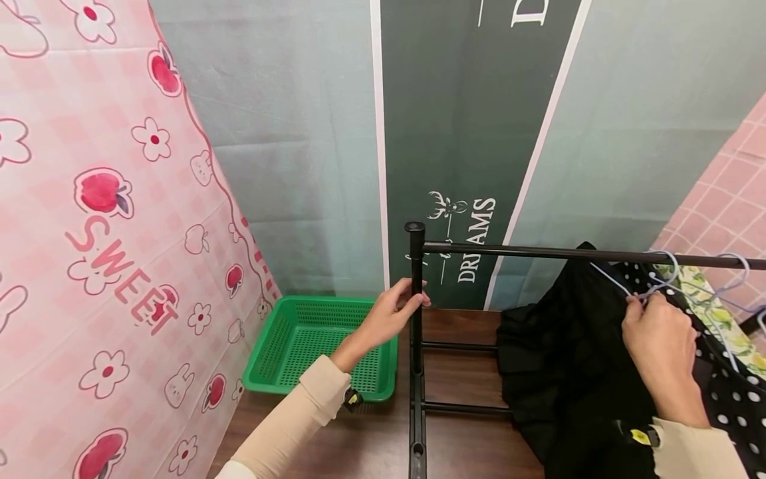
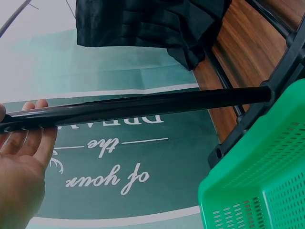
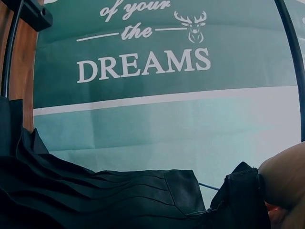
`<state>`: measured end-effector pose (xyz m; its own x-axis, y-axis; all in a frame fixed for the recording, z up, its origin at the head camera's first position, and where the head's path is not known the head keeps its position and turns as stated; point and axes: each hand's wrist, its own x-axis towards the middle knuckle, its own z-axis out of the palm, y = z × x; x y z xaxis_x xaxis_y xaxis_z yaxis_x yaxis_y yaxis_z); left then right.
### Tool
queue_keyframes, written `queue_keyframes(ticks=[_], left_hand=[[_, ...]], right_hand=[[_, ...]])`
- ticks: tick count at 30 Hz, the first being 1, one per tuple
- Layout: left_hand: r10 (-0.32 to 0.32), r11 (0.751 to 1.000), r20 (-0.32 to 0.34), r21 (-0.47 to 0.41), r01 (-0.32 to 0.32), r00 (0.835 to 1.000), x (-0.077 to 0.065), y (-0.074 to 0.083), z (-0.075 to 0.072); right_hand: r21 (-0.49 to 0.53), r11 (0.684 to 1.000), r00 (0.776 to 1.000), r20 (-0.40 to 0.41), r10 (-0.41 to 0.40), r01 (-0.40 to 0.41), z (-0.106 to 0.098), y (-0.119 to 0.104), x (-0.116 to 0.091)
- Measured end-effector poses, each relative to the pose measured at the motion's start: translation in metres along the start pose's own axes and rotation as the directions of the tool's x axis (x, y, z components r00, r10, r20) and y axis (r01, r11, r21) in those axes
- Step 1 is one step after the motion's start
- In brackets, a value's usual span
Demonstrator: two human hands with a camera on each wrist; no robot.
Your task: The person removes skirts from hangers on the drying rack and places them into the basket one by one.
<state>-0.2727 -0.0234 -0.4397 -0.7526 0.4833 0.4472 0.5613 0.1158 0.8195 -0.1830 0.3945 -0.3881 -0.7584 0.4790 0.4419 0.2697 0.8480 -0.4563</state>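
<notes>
My left hand (image 1: 391, 309) grips the upright post (image 1: 417, 286) of a black clothes rack, just below its capped top. In the left wrist view, the fingers (image 2: 35, 129) lie behind that post. At the right, my right hand (image 1: 661, 339) pinches a pale blue hanger (image 1: 649, 291) below its hook, which loops at the rack's top rail (image 1: 538, 252). A black pleated skirt (image 1: 574, 359) hangs from this hanger, beside and under the hand. In the right wrist view the skirt (image 3: 119, 195) spreads across the bottom, and only part of the hand shows.
A green perforated basket (image 1: 323, 306) sits on the brown wood-look floor (image 1: 461, 446) left of the post. Right of the skirt hang a polka-dot garment (image 1: 724, 406) and a yellow-green floral one (image 1: 694, 286). Lower rack bars (image 1: 461, 408) cross above the floor. Printed cloths surround the area.
</notes>
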Motion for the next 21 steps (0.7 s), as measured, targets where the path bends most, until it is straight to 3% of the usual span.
queue_keyframes(ticks=[21], left_hand=[[-0.015, 1.0, 0.0, -0.009, 0.015, 1.0, 0.0007, 0.0002, 0.0002]], right_hand=[[0.03, 1.0, 0.999, -0.043, -0.005, 0.006, -0.0024, 0.0, -0.0004]])
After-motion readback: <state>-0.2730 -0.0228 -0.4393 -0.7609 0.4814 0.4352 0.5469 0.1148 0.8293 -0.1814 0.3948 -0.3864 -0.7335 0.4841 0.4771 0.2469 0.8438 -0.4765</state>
